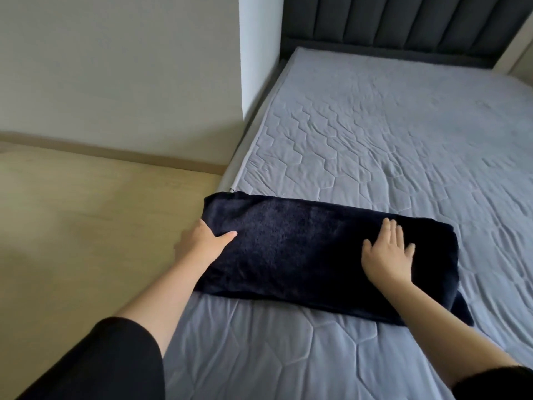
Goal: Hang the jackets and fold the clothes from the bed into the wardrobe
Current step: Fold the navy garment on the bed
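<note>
Left hand point(203, 241) holds the left end of a dark navy fleece garment point(311, 252): thumb lies on top of the cloth, the other fingers are hidden beyond or under the edge, so it reads as a pinch on that end, though the underside cannot be confirmed. Right hand point(388, 255) lies flat on the right part of the same garment, fingers straight and slightly spread, pressing down, gripping nothing. The garment is already folded into a long, thick rectangle lying across the near left corner of the bed point(389, 134); its left end reaches the mattress edge, and a loose corner trails out at the lower right beside the right forearm. Judgement: folding of this piece is well advanced but not finished; the strip is probably still too long for a shelf, and one more fold, left end over toward the right, looks likely. No other clothes or jackets show on the visible quilted cover, so this may be among the last items, but the bed's near right part is out of frame. The wardrobe is not in view; storing is still to do. Grey headboard point(403, 21) behind, pale floor point(86, 212) at left.
</note>
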`<state>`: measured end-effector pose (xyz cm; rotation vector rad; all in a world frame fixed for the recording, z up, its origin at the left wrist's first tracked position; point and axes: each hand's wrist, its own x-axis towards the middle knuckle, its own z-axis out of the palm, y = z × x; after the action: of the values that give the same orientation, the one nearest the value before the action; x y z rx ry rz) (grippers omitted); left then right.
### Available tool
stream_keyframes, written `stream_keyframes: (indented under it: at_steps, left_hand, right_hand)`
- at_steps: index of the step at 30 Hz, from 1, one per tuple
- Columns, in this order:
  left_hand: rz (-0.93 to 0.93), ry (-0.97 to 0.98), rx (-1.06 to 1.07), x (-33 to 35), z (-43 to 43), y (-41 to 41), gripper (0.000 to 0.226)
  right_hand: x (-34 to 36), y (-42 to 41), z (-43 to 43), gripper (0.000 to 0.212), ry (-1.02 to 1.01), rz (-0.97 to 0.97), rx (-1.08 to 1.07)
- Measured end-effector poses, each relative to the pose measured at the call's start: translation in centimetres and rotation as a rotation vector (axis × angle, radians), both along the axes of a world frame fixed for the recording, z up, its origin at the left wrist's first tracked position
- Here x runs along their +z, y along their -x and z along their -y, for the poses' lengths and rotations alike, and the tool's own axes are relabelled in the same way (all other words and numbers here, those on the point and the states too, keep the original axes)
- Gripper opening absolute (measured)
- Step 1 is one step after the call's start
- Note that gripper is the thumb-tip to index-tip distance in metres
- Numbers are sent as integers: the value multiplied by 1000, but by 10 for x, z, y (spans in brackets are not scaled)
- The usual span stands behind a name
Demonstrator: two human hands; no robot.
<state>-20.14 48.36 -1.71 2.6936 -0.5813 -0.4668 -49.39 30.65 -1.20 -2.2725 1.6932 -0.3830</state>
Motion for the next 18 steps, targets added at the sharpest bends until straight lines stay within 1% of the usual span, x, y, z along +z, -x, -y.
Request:
stream_keyframes:
  at_steps: [2,3,4,6,8,10,12,14,17,18]
  left_hand:
    - [-116,123,-39,7,-3,-7,67]
    - [-220,193,-35,8,-4,-10,61]
    - [-349,253,-17,10,-5,-13,61]
    - [-620,341,30,14,-12,-17,68]
    - [-791,346,70,17,-18,-20,63]
    - [-847,347,58,20,-19,-19,54]
    - [-851,365,34,25,-18,-14,53]
    - [-854,405,23,34,-17,-7,47]
    - [-865,544,-39,57,-17,1,20]
    - [-875,598,-72,66,-16,4,16]
  right_hand:
    - [15,-21,-21,64,-45,296,116]
    - [22,-34,-32,63,-111,458,162]
    - [28,-47,-42,61,-185,587,196]
    - [33,-72,-54,58,-307,714,233]
    - [26,-87,-60,56,-397,769,223]
    - [11,-91,-62,53,-461,808,162]
    - [-5,-90,-64,52,-491,816,112]
    - [-12,-89,-64,51,-522,829,91]
    - [-8,-95,-60,51,-639,970,50]
    - [-4,-99,-61,52,-683,1037,30]
